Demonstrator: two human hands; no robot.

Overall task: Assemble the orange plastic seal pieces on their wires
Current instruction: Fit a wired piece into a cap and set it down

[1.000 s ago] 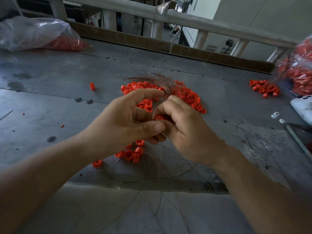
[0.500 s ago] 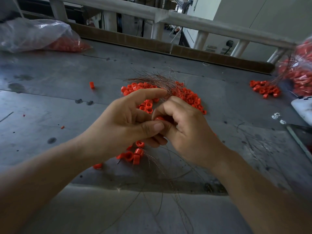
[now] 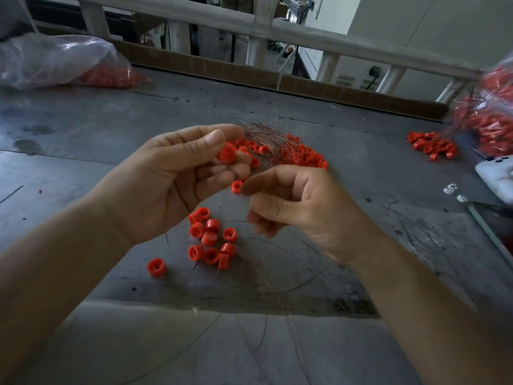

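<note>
Orange plastic is the thing to watch: one orange seal piece (image 3: 226, 155) sits pinched between the thumb and the first fingers (image 3: 211, 140) of the left hand (image 3: 172, 179), its open, slotted face turned toward the other hand, presumably so the hole is offered for threading. The right hand (image 3: 305, 209) is just beside it, a little lower and not touching, with thumb and forefinger pressed narrowly together and the other fingers (image 3: 266, 179) curled under. It seems to be gripping a thin wire (image 3: 236, 221), and a dark strand trails out from under those fingers (the tip itself is too fine to make out). Holding the wire that close to its end would keep it stiff enough to aim, I judge. Beyond the fingertips lies the supply: a heap of loose seals (image 3: 305, 159) with a sheaf of coppery wires (image 3: 263, 132) spread across it, within easy reach of either hand. Below the fingers, nearer the person, a small cluster of seals (image 3: 211, 240) rests on the grey desk (image 3: 83, 129), several with wires trailing off them, so this looks like the finished lot. One seal (image 3: 156, 267) lies apart from the cluster, toward the left wrist. Far out from the left fingers is a clear bag (image 3: 63, 62) of more orange parts. The step in hand appears to be feeding the wire into the held piece, which is not yet done.
</note>
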